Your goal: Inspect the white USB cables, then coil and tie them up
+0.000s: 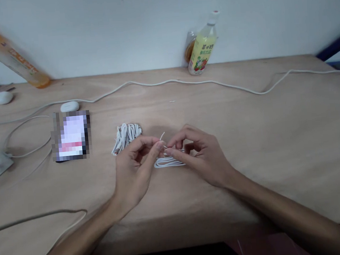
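Note:
Between both hands is a short, thin white tie [162, 135], one end sticking up past the fingertips. My left hand [137, 166] is closed, pinching it between thumb and forefinger. My right hand [202, 152] is closed too, its thumb and forefinger pinched on the tie from the other side. Just beneath the fingertips lies a coiled white cable [169, 161] on the table, partly covered by the right hand. Behind my left hand rests a pile of bundled white cables [126, 135], its near side hidden by that hand.
The wooden table [262, 135] meets a white wall. A phone [72, 136] and a white case [69, 107] lie left. An orange drink bottle [18, 57] and a yellow-labelled bottle [203, 49] lean at the wall. A long white cord [168, 81] crosses the back.

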Tool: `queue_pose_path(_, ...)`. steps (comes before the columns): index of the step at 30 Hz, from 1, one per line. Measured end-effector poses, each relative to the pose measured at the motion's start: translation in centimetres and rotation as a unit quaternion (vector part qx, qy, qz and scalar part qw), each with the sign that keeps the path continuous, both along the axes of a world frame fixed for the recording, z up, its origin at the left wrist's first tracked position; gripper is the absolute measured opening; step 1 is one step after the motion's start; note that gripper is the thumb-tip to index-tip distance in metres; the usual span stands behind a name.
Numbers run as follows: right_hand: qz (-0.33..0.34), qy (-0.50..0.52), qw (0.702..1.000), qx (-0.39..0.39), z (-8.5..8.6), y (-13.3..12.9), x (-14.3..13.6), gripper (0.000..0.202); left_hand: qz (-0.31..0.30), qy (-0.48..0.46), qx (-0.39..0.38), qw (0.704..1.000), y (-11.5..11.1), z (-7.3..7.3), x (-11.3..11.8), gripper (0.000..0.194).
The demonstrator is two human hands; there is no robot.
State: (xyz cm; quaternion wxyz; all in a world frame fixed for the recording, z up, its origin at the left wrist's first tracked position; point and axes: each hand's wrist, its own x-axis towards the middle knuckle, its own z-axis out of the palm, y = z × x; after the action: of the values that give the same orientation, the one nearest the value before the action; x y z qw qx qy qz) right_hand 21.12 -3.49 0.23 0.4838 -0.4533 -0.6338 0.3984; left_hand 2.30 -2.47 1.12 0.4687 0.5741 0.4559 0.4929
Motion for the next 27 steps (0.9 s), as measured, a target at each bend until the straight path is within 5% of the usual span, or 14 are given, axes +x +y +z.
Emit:
queue_pose_path(18,0.012,-0.021,0.998,0.055,0.05,0.09,0.2,0.01,-0.015,0.044,0.055,0.997,-0.47,-0.1,-0.17,0.008)
queue_pose_path(21,-0.013,0.004,1.0,0.01,-0.01,0.12,0.16,0.005,0.012,0.037,0.04,0.998,-0.51,-0.14,-0.09,0.008)
queue_pose_path(23,-0.03,0.04,0.998,-0.049,-0.22,0.25,0.17,0.023,0.033,0.028,0.029,0.999,-0.49,-0.18,-0.09,0.008)
queue_pose_path(27,0.028,0.159,0.97,-0.181,-0.92,0.6,-0.02,0.028,0.057,0.02,0.022,0.998,-0.3,-0.1,-0.11,0.013)
